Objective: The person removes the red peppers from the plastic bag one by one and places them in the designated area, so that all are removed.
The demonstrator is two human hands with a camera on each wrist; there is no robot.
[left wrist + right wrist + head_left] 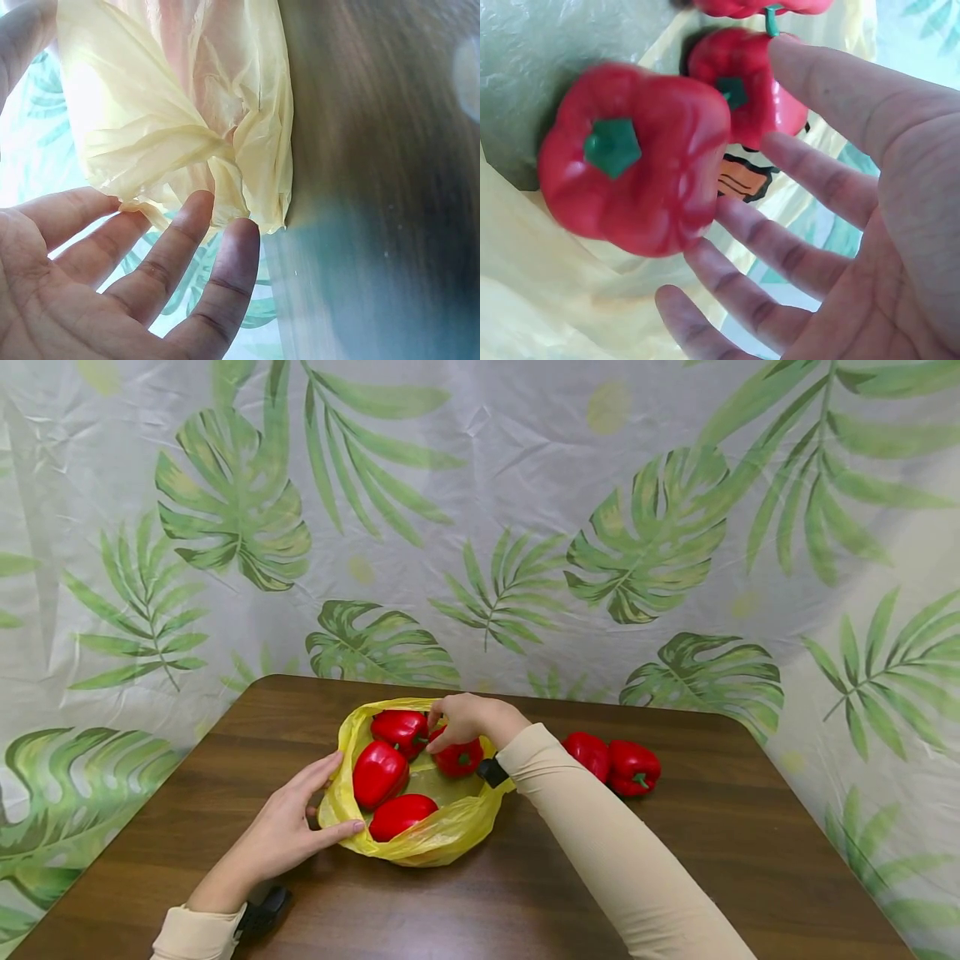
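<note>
A yellow plastic bag (450, 837) stands with its mouth spread wide. Several red bell peppers lie in it: one at the back (397, 729), one at the left (379, 775), one at the front (403, 817) and one at the right (463, 762). My left hand (281, 831) touches the bag's left rim, thumb and fingers spread apart; the left wrist view shows the fingers fairly straight against the yellow film (165, 127). My right hand (476, 718) reaches over the back rim, its spread fingers beside the right-hand pepper (649, 169), thumb away from it.
Two more red bell peppers, one (587, 755) partly behind my right sleeve and the other (634, 768) beside it, lie on the brown wooden table (712, 827) to the bag's right. A leaf-patterned curtain (517, 485) hangs behind the table.
</note>
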